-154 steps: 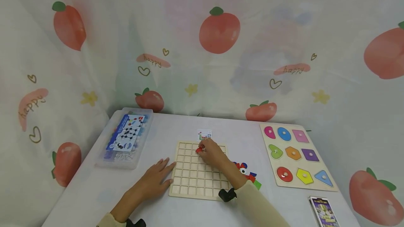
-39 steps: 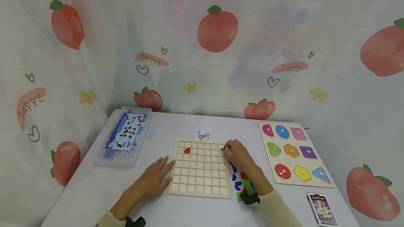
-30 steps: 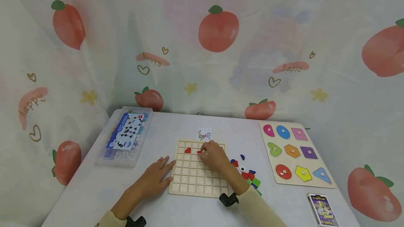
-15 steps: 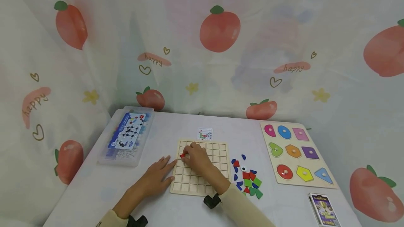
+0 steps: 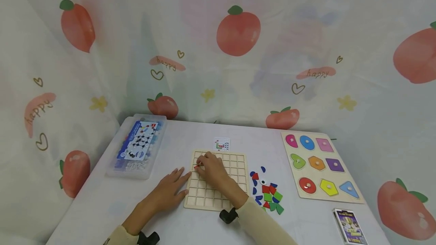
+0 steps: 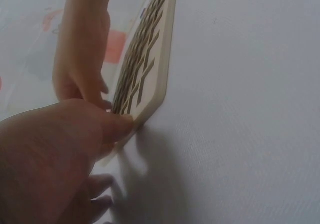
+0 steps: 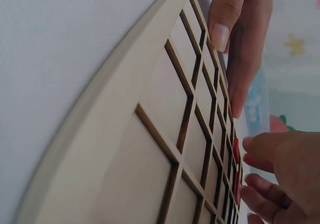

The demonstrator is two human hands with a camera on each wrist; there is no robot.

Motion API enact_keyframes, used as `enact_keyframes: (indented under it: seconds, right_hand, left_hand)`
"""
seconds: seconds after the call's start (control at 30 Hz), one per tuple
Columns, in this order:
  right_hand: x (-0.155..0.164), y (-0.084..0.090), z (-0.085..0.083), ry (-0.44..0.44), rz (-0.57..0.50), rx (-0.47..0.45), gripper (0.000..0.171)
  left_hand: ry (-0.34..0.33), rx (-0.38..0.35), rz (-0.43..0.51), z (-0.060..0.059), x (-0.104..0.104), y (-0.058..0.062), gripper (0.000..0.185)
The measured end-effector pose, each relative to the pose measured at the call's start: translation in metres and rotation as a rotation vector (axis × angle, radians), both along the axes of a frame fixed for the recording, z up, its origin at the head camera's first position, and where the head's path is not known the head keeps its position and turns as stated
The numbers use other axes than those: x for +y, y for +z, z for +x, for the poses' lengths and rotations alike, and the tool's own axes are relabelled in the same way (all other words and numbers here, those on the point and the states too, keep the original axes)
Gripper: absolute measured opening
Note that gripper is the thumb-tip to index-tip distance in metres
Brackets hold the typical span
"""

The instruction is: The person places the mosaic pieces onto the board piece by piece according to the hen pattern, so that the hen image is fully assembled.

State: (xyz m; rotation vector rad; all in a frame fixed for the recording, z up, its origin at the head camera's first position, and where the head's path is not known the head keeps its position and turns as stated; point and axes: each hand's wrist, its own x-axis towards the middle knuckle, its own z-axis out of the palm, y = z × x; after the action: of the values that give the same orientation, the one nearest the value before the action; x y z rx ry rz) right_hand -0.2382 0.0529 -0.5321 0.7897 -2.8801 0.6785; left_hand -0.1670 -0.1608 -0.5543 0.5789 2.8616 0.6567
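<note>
Your right hand (image 5: 212,168) is over the upper left part of the wooden grid board (image 5: 235,163), fingers curled down, with a small red piece (image 5: 196,167) at your fingertips in the board's left column, second row from the far edge. Seen from your right wrist, the red piece (image 7: 236,151) sits down in the grid cells just ahead of your bent fingers (image 7: 260,149); whether they pinch it or merely touch it cannot be told, since the contact is too small and partly hidden. Your left hand (image 5: 168,191) lies flat on the white table (image 5: 190,139) with its fingers straight, their tips against the board's left edge (the left wrist view shows your thumb (image 6: 115,126) pressed to the board's rounded corner (image 6: 155,96)).

The loose coloured pieces (image 5: 266,192), red, blue and green, lie in a cluster on the table just beside the board's right edge, apart from both hands. A small pattern card (image 5: 221,144) lies just beyond the board's far edge. Farther right sits a shape puzzle tray (image 5: 354,199), a card box (image 5: 349,227) lies near the table's right front corner, and a clear plastic box (image 5: 136,150) stands to the left
</note>
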Motion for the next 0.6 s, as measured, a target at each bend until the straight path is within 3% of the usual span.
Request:
enact_keyframes:
  seconds: [0.37,0.6]
  right_hand:
    - [-0.0039,0.0013,-0.0019,-0.006,0.003,-0.008,0.008]
    - [-0.0029,0.0028,-0.0022,-0.009,-0.009,-0.031,0.011]
  left_hand:
    - [0.015,-0.008,-0.012,-0.001,-0.0002,-0.0019,0.063]
    - [0.022,-0.01,-0.007,-0.0005,0.0006,-0.0006,0.063]
